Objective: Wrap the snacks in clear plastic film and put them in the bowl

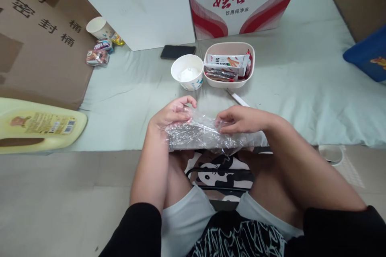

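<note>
A crinkled clear plastic bag (202, 132) is stretched between my two hands at the front edge of the cloth-covered table. My left hand (173, 112) grips its left end between thumb and fingers, the index finger curled above. At the right, my right hand (238, 119) pinches the bag's upper edge. Just beyond them stands a white paper cup (187, 72) with something white inside. Beside it is a cream plastic tub (229, 84) holding several wrapped snack packets (229, 64). A slim white-handled tool (238, 97) lies behind my right hand, partly hidden.
A black phone (177, 52) lies behind the cup. White boxes (235, 3) and a large brown carton (45, 48) wall the back and left. A yellow jug (45, 124) lies at left. Small packets (98, 58) and another cup (99, 28) sit by the carton. A blue object (368, 54) is at right.
</note>
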Motion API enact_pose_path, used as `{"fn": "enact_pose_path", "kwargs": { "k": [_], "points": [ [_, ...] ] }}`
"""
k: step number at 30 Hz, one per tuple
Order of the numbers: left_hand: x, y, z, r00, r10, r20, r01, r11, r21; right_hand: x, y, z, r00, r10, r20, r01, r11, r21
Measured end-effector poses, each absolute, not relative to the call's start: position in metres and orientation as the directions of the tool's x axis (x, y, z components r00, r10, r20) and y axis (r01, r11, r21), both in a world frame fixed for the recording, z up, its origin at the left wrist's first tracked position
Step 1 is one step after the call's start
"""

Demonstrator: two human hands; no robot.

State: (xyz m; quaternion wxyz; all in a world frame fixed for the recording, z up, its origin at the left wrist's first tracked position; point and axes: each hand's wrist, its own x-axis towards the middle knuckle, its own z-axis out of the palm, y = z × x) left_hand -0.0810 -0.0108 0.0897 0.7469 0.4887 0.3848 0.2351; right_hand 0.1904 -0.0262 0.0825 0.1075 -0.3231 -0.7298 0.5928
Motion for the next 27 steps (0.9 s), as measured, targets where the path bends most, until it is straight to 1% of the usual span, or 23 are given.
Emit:
{"fn": "enact_pose_path", "kwargs": {
  "k": [2, 3, 5, 6, 8, 10, 12, 14, 16, 18, 19, 21, 23, 25, 27],
  "points": [
    [-0.084, -0.011, 0.090, 0.572, 0.770, -0.282, -0.056, 0.380, 0.923, 0.187, -0.030, 0.082, -0.828, 0.488, -0.275, 0.280, -0.063, -0.958],
    [-0.086, -0.010, 0.090, 0.551, 0.793, -0.260, -0.094, 0.369, 0.925, 0.185, -0.033, 0.081, -0.845, 0.456, -0.279, 0.235, -0.151, -0.960],
    [-0.088, -0.009, 0.090, 0.462, 0.853, -0.243, -0.162, 0.351, 0.922, 0.182, -0.040, 0.080, -0.851, 0.453, -0.266, 0.143, -0.287, -0.947],
    [-0.088, -0.008, 0.089, 0.404, 0.881, -0.245, -0.193, 0.344, 0.919, 0.180, -0.043, 0.079, -0.844, 0.473, -0.254, 0.102, -0.323, -0.941],
    [-0.086, -0.004, 0.088, 0.306, 0.915, -0.265, -0.257, 0.347, 0.902, 0.178, -0.048, 0.075, -0.803, 0.551, -0.227, 0.022, -0.354, -0.935],
    [-0.081, -0.001, 0.085, 0.225, 0.930, -0.291, -0.341, 0.355, 0.870, 0.176, -0.051, 0.070, -0.709, 0.677, -0.198, -0.067, -0.344, -0.937],
    [-0.073, 0.000, 0.079, 0.156, 0.927, -0.342, -0.417, 0.375, 0.828, 0.172, -0.053, 0.064, -0.550, 0.818, -0.171, -0.163, -0.305, -0.938],
    [-0.062, -0.005, 0.072, 0.161, 0.909, -0.385, -0.432, 0.416, 0.800, 0.167, -0.053, 0.057, -0.362, 0.917, -0.168, -0.232, -0.263, -0.937],
    [-0.051, -0.014, 0.065, 0.288, 0.877, -0.385, -0.368, 0.473, 0.801, 0.161, -0.054, 0.052, -0.222, 0.957, -0.186, -0.226, -0.236, -0.945],
    [-0.041, -0.023, 0.058, 0.373, 0.858, -0.353, -0.275, 0.466, 0.841, 0.157, -0.055, 0.049, -0.164, 0.968, -0.192, -0.141, -0.216, -0.966],
    [-0.037, -0.027, 0.055, 0.369, 0.864, -0.343, -0.223, 0.440, 0.870, 0.156, -0.056, 0.048, -0.169, 0.967, -0.192, -0.083, -0.208, -0.975],
    [-0.032, -0.030, 0.051, 0.306, 0.891, -0.336, -0.113, 0.384, 0.916, 0.157, -0.057, 0.048, -0.204, 0.958, -0.203, 0.014, -0.204, -0.979],
    [-0.030, -0.028, 0.048, 0.255, 0.900, -0.353, -0.038, 0.374, 0.927, 0.160, -0.057, 0.049, -0.222, 0.951, -0.216, 0.068, -0.206, -0.976],
    [-0.033, -0.026, 0.047, 0.262, 0.892, -0.369, -0.055, 0.395, 0.917, 0.163, -0.056, 0.049, -0.195, 0.957, -0.215, 0.097, -0.200, -0.975],
    [-0.037, -0.026, 0.045, 0.320, 0.885, -0.338, -0.138, 0.397, 0.907, 0.164, -0.055, 0.049, -0.147, 0.967, -0.206, 0.114, -0.191, -0.975]
  ]
}}
